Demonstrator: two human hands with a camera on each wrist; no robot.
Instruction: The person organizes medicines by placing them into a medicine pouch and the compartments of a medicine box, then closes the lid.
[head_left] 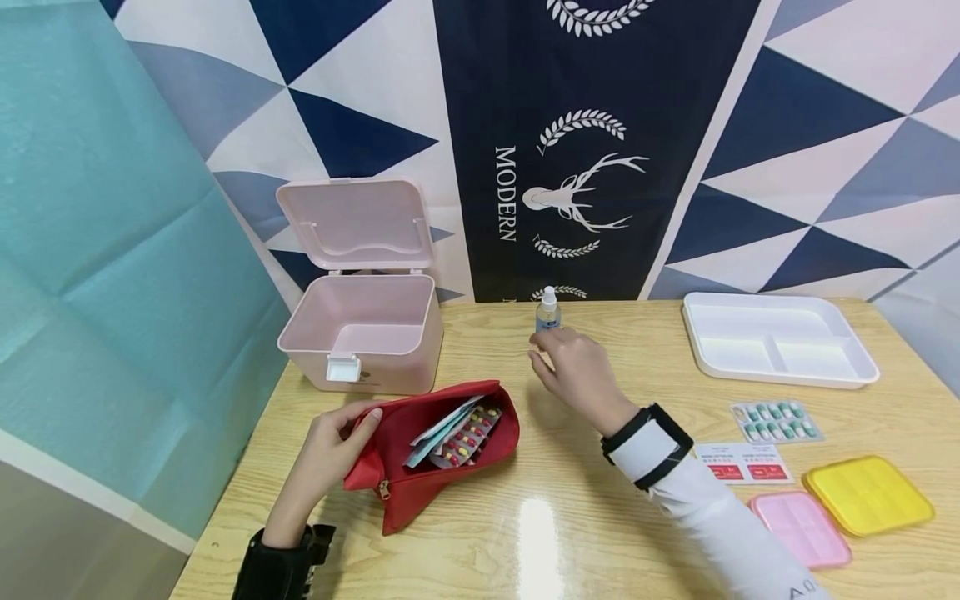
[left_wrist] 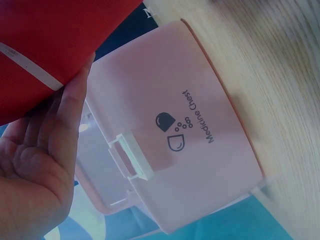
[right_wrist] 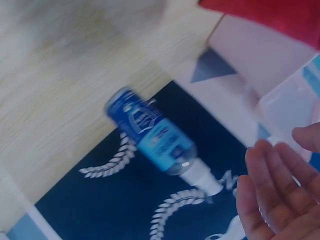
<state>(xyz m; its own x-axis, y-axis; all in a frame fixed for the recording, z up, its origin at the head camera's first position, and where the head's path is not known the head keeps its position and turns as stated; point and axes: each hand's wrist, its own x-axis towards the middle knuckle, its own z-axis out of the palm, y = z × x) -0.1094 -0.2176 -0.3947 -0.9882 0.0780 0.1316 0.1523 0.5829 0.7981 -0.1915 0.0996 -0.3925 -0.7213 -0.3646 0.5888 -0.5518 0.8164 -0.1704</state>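
Note:
My left hand [head_left: 327, 454] grips the left end of a red zip pouch [head_left: 415, 502], thumb over its rim. The pouch gapes, showing a blister pack of red-and-yellow capsules [head_left: 471, 437] and some pale packets [head_left: 442, 432]. Toward the back edge of the table stands a small clear spray bottle [head_left: 548, 308] with a white cap and a blue label. My right hand [head_left: 576, 371] is just in front of it, partly covering its base in the head view. In the right wrist view, the fingers [right_wrist: 272, 185] are extended and apart from the bottle [right_wrist: 159, 135], holding nothing.
Behind the pouch, a pink medicine chest [head_left: 375, 367] stands with its lid raised. At the right are a white divided tray [head_left: 780, 340], a green-and-white capsule blister pack [head_left: 776, 422], a printed packet [head_left: 742, 463], and yellow [head_left: 870, 496] and pink [head_left: 801, 527] pill cases.

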